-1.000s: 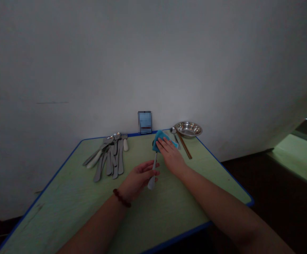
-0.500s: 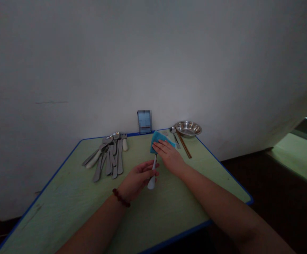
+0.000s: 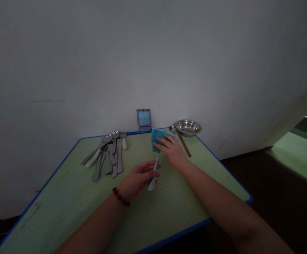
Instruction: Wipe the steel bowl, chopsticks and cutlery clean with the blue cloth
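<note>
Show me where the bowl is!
In the head view, the bowl is right of centre, at the far right corner of the table, beside the chopsticks.

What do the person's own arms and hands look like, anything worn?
The left hand and right hand are ungloved. A dark red bracelet, seemingly of round beads, circles the left wrist; the right wrist has nothing on it. The left arm and right arm show no sleeves.
</note>
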Motion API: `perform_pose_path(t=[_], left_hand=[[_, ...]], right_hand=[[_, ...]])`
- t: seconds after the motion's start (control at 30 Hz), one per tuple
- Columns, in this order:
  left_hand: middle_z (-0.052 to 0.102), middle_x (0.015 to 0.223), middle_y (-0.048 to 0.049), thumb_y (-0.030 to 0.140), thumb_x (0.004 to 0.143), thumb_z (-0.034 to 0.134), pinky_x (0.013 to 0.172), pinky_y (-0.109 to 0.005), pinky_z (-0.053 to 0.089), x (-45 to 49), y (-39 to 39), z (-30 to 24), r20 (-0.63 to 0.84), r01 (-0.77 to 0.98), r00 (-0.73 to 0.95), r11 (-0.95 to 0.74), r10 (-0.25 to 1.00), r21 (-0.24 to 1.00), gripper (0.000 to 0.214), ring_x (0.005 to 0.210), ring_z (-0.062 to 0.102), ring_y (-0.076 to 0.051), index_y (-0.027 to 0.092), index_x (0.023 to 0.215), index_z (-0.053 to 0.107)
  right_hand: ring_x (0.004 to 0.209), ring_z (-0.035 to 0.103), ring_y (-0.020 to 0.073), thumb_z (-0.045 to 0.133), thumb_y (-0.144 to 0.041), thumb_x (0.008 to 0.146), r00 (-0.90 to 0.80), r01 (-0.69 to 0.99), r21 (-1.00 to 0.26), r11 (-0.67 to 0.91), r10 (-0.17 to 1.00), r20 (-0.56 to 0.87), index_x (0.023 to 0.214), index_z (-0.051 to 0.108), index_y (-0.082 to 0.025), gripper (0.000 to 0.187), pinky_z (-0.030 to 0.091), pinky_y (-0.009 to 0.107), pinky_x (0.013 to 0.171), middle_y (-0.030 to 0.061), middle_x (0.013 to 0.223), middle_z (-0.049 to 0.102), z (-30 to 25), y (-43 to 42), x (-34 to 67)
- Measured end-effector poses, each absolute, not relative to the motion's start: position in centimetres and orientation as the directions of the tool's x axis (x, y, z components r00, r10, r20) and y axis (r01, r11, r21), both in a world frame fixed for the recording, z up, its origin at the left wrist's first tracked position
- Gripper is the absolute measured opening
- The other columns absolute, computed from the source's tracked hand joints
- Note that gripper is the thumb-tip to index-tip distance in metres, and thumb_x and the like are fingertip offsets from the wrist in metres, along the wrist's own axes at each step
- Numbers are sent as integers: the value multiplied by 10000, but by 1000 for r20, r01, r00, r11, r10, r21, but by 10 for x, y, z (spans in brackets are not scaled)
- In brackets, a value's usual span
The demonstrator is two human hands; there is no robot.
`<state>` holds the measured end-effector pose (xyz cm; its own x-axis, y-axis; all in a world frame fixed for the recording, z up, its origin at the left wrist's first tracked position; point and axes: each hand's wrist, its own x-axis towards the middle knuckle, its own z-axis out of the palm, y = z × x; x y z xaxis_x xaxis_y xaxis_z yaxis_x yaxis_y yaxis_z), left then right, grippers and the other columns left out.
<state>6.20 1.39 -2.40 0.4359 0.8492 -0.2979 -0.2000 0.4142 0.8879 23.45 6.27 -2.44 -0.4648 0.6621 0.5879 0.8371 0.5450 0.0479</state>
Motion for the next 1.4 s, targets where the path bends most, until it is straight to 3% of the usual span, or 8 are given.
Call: perform_pose_path(t=[0.13, 0.3, 0.6, 0.8, 1.17, 1.4], left_hand=[[627, 868, -35, 101, 566, 678, 559, -202, 431, 63, 13, -23, -309, -234, 392, 419, 866, 877, 344, 615, 563, -83, 170, 894, 601], [626, 794, -26, 105, 579, 668, 570, -227, 446, 63, 13, -25, -296, -229, 396, 406, 869, 885, 339, 616, 560, -94, 168, 904, 592], [624, 722, 0, 111, 530, 695, 539, -183, 424, 63, 14, -25, -285, -233, 436, 413, 854, 880, 298, 547, 553, -66, 136, 812, 601], [611, 657, -2, 142, 533, 695, 523, -193, 405, 62, 12, -23, -272, -165, 476, 389, 836, 906, 222, 545, 547, -77, 125, 735, 605], [600, 688, 13, 174, 521, 718, 566, -212, 408, 63, 12, -28, -254, -205, 512, 404, 821, 892, 409, 582, 548, -80, 145, 897, 560], [587, 686, 19, 177, 534, 697, 575, -221, 399, 62, 15, -31, -274, -174, 451, 385, 849, 906, 339, 603, 539, -88, 158, 841, 553]], right_hand=[[1199, 289, 208, 398, -73, 778, -425, 856, 17, 517, 684, 592, 1164, 462, -294, 449, 265, 439, 983, 3, 1274, 421, -23, 61, 234], [1211, 287, 191, 373, -33, 765, -388, 858, -34, 513, 689, 612, 1188, 442, -256, 484, 256, 404, 996, 40, 1295, 392, -26, 63, 234], [1208, 297, 189, 308, -38, 778, -368, 846, -74, 528, 678, 637, 1184, 453, -211, 465, 264, 386, 1001, 43, 1278, 409, -30, 67, 237], [1206, 302, 183, 297, -41, 786, -361, 841, -84, 534, 670, 648, 1165, 473, -235, 461, 273, 390, 998, 29, 1268, 420, -28, 67, 237], [1202, 307, 201, 346, -21, 762, -420, 831, -9, 556, 638, 645, 1162, 478, -206, 459, 278, 403, 993, 54, 1262, 430, -33, 66, 232], [1207, 299, 231, 383, -50, 762, -485, 803, 34, 594, 620, 617, 1157, 483, -194, 432, 267, 431, 998, 44, 1258, 440, -41, 65, 221]])
